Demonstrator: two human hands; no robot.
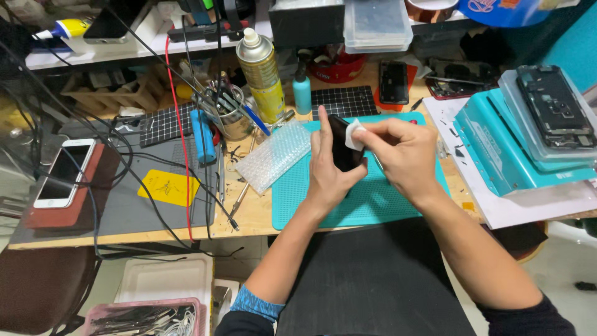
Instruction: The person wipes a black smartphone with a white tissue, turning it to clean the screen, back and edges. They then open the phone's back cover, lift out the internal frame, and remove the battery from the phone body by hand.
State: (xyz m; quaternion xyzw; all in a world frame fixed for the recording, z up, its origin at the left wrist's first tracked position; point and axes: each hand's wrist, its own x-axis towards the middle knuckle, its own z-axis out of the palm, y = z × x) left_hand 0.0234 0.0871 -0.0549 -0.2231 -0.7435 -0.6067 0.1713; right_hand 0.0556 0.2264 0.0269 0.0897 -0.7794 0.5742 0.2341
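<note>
My left hand (328,168) holds a black phone (344,148) upright over the teal work mat (373,199), fingers wrapped around its left edge. With my right hand (401,155) I pinch a small white wipe (354,134) and press it against the phone's upper right face. Both hands meet at the middle of the bench, above the mat.
A sheet of bubble wrap (273,155) lies left of the hands. Behind it stand a spray can (261,71), a small teal bottle (302,92) and a tool cup (233,115). A white phone (64,172) rests far left; a teal machine (516,143) with a phone frame stands right. Cables cross the grey mat (124,199).
</note>
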